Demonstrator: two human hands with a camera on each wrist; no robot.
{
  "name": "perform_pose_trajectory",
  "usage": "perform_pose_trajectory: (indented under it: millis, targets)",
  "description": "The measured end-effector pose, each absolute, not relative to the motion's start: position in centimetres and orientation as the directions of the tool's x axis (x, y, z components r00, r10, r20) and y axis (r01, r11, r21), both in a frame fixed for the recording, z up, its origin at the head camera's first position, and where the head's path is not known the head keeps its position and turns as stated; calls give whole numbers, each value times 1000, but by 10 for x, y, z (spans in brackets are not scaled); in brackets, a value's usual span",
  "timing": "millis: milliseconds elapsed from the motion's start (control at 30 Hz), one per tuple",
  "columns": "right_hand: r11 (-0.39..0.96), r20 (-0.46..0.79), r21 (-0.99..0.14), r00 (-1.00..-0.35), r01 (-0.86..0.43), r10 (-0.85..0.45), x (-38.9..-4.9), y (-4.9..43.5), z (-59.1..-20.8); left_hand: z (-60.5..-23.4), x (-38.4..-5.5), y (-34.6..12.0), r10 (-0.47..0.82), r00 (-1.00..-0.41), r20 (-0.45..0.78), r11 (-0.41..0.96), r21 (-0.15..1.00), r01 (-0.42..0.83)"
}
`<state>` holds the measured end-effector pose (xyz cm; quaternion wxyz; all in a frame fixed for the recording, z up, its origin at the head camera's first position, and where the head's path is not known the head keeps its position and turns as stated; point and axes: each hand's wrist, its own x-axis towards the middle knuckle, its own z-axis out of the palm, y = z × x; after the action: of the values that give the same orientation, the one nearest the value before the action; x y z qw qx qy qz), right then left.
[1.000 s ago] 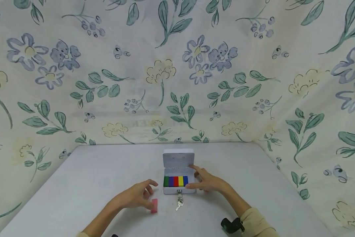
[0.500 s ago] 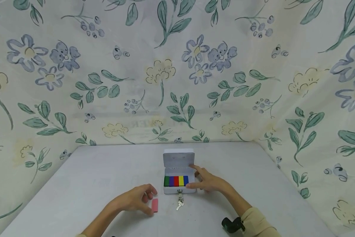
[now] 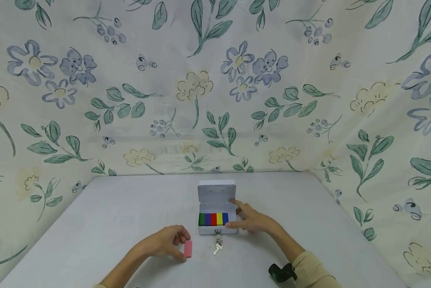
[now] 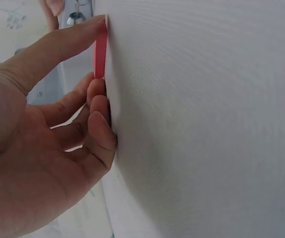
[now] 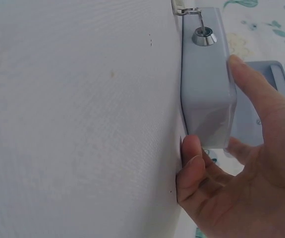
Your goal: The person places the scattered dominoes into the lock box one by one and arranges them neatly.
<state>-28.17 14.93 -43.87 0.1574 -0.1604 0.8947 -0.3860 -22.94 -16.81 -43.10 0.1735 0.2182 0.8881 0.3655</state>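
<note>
My left hand (image 3: 161, 242) is low by the table, with thumb and fingertips at the two ends of a small flat pink block (image 3: 188, 249). In the left wrist view the pink block (image 4: 100, 57) lies between thumb and index finger, against the table. To its right stands a small pale grey cash box (image 3: 206, 231), lid raised, holding a row of green, purple, red, yellow and blue blocks (image 3: 213, 219). My right hand (image 3: 253, 221) grips the box's right side; in the right wrist view its thumb presses the top rim and curled fingers lie by the side wall.
A key sits in the front lock (image 5: 204, 35) of the box, and a bunch of keys (image 3: 218, 248) hangs from it onto the table. The white table (image 3: 136, 200) meets a flowered cloth (image 3: 215, 100) at the back and sides. A black wrist device (image 3: 281, 274) is at the right sleeve.
My left hand has drawn its fingers down and closed in on the pink block, which has barely shifted. The right hand and the box have stayed put.
</note>
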Motion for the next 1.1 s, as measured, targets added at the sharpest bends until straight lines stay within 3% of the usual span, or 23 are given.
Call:
perform_pose_trajectory:
  millis: [1100]
  targets:
    - [648, -150, -742, -898, -174, -413, -284, 149, -441, -433, -232, -170, 513, -852, -102, 614, 738, 281]
